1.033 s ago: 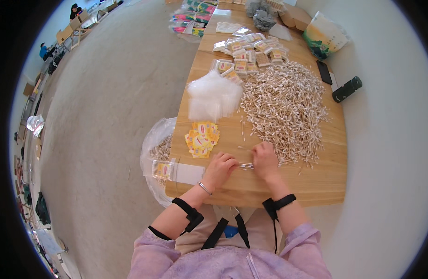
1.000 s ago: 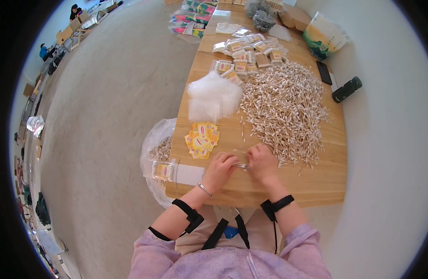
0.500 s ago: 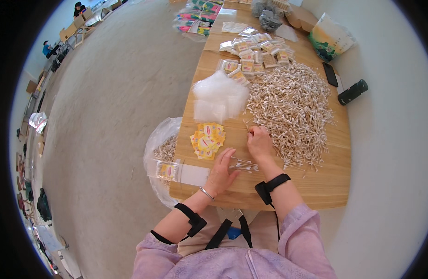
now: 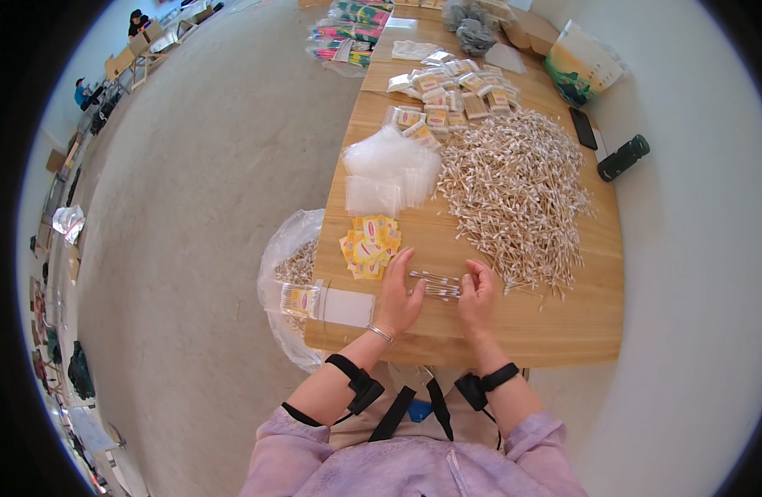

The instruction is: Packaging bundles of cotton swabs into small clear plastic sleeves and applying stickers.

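A small row of cotton swabs (image 4: 436, 285) lies on the wooden table between my two hands, the sticks running from side to side. My left hand (image 4: 399, 294) stands on edge at their left ends, its fingers stretched out and thumb apart. At the right ends is my right hand (image 4: 477, 300), its fingers loosely extended, thumb beside the tips. Just beyond the left hand is a stack of yellow printed cards (image 4: 371, 247). A large heap of loose cotton swabs (image 4: 521, 195) spreads beyond the right hand. Left of my left wrist, a clear bag of swabs with a yellow card (image 4: 300, 301) lies by a white card (image 4: 349, 307).
Clear plastic bags (image 4: 389, 178) lie past the yellow cards. Filled swab packets (image 4: 459, 95) are piled farther back. A phone (image 4: 583, 128) and a black bottle (image 4: 623, 158) are near the right wall. A large plastic sack of swabs (image 4: 290, 248) hangs at the table's left edge.
My right hand has come back from the edge of the heap to the right ends of the small row. My left hand has shifted slightly right, its fingers now more upright.
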`<state>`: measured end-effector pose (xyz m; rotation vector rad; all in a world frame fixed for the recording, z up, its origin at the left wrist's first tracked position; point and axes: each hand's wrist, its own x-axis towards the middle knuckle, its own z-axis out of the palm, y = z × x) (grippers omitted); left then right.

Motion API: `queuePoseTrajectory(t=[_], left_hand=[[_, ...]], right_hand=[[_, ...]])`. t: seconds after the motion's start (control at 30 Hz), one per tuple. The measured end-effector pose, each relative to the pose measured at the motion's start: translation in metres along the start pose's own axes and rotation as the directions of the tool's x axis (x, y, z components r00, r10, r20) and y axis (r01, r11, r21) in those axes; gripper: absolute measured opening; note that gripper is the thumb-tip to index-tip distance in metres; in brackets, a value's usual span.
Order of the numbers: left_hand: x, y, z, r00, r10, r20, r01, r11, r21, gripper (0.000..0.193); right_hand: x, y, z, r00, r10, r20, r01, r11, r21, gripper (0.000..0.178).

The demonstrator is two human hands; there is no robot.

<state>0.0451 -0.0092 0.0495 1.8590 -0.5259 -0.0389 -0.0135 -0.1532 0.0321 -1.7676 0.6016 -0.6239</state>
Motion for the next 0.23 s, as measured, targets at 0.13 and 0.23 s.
queuePoseTrajectory(t=[0.13,0.23], left_hand=[[0.0,-0.005,0.014,0.996,-0.087,-0.002,0.083,0.961,-0.263,0.054],[0.012,-0.02,-0.01,0.999,-0.047,-0.019,0.046,0.998,-0.041,0.054]], right_hand=[[-0.01,-0.006,0.034,0.999,-0.035,0.003,0.034,0.988,0.149,0.029],[-0.02,0.008,0.044,0.988,-0.123,0.095,0.117,0.991,0.059,0.032]])
